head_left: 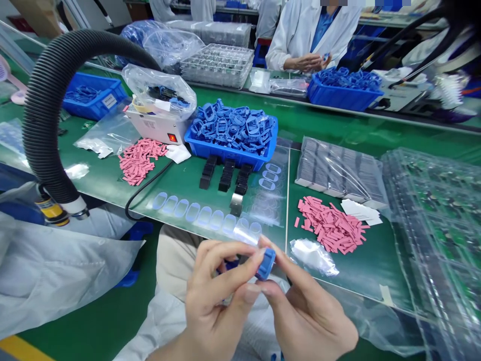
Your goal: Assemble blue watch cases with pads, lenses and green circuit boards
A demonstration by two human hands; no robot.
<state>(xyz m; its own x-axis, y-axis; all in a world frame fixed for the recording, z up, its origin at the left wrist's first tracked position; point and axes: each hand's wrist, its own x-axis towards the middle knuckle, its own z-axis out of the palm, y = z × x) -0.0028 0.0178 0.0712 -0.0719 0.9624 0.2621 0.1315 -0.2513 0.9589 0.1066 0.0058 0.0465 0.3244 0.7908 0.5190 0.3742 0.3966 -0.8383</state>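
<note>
A small blue plastic casing (266,264) is held up just past the table's front edge. My left hand (221,288) pinches it from the left with thumb and fingertips. From the other side, the closed fingers of my right hand (308,306) grip its right edge. Part of the casing is covered by my fingers. Beyond my hands, a row of oval transparent films (193,212) lies along the table edge. Stacks of dark rectangular pieces (227,175) stand behind the films, in front of a blue bin (229,154) heaped with similar blue casings (235,125).
Pink strips (334,225) are piled to the right, near bagged grey blocks (338,168) and transparent trays (443,220). More pink strips (139,160) lie left, beside a white box (154,125). A black hose (41,110) arches at left. A co-worker (311,37) sits opposite.
</note>
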